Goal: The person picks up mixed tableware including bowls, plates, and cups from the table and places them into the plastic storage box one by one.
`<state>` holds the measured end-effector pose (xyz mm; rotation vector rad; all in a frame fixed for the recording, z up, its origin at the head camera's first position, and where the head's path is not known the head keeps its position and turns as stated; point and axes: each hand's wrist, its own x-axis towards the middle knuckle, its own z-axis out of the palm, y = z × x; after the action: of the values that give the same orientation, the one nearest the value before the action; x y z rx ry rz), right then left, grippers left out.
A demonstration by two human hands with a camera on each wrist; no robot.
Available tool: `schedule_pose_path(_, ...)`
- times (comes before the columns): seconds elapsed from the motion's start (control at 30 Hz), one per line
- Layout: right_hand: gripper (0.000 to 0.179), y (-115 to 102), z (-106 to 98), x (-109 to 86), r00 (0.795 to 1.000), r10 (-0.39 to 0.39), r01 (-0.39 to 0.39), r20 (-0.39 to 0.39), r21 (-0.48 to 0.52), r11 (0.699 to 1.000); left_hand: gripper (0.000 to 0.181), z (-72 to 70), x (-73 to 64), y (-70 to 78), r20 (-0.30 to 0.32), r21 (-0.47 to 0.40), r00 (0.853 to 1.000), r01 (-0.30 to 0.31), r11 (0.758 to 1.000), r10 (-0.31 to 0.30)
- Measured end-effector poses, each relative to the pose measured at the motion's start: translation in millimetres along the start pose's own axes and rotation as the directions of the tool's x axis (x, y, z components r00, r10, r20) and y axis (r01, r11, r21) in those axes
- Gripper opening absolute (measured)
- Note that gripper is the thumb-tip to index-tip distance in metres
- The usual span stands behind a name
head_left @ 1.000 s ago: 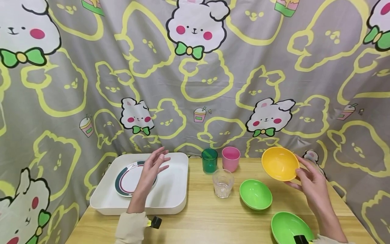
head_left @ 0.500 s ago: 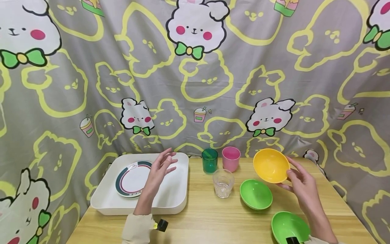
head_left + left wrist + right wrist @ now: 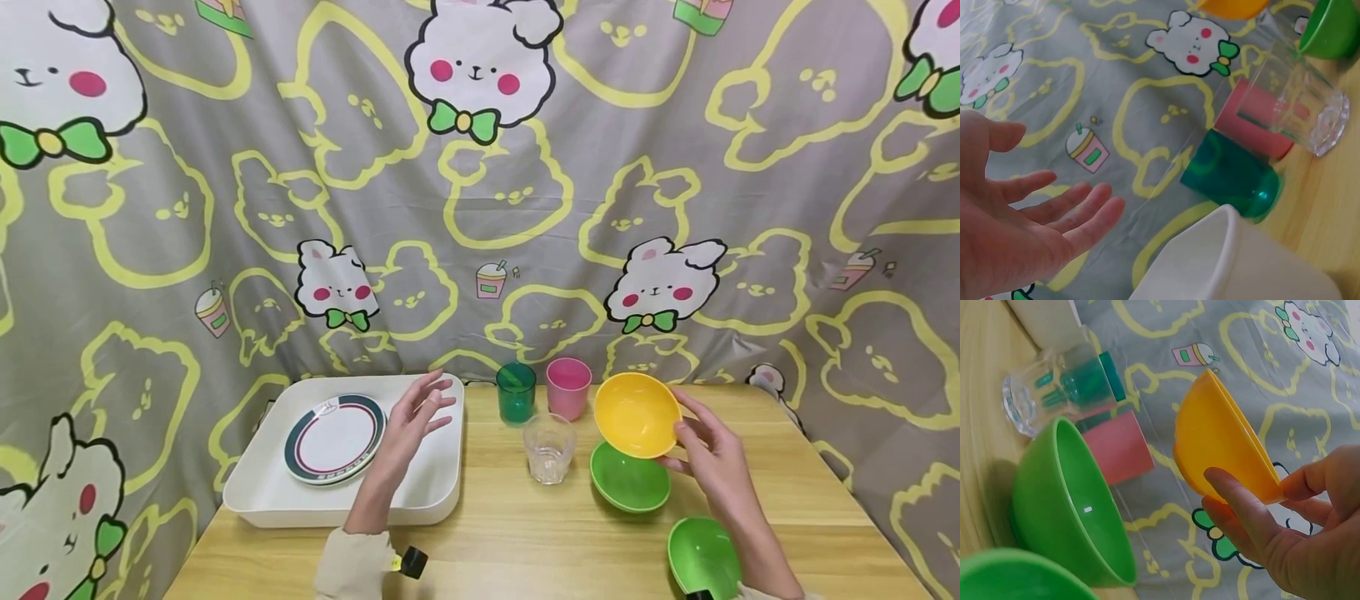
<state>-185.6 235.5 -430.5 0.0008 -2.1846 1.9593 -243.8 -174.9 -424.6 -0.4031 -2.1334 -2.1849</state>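
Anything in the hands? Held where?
Right hand: yellow bowl, by the rim and outer wall on its right side. Left hand: nothing.

- Left hand [image 3: 416, 421] raised, holding nothing, its fingers [image 3: 1094, 228] loosely parted and a little bent, the thumb [image 3: 1007, 135] standing apart.
- Left arm [image 3: 375, 496] reaching forward, slanting rightward; sleeve [image 3: 348, 567] ending below the bare wrist.
- Right hand [image 3: 708, 450] raised, thumb and fingers bent in a pinching grip.
- Right arm [image 3: 753, 529] reaching forward, slanting leftward.
- Hands well apart.
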Motion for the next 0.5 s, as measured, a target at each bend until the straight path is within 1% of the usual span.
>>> schedule_pose_path(0.17, 0.049, -3.4, 11.0, -0.9, 1.0, -0.013, 0.014, 0.017, -0.015, 1.0, 0.047, 6.5, -0.5, -1.6, 0.017, 0.011, 1.0, -0.016, 1.0, 0.015)
schedule_pose_path(0.5, 0.047, -6.6, 31.4, -1.3, 0.999, 0.001, 0.0, 0.036, -0.019, 1.0, 0.047, 22.9, -1.3, -3.1, 0.065, -0.004, 0.998, 0.021, 1.0, -0.02)
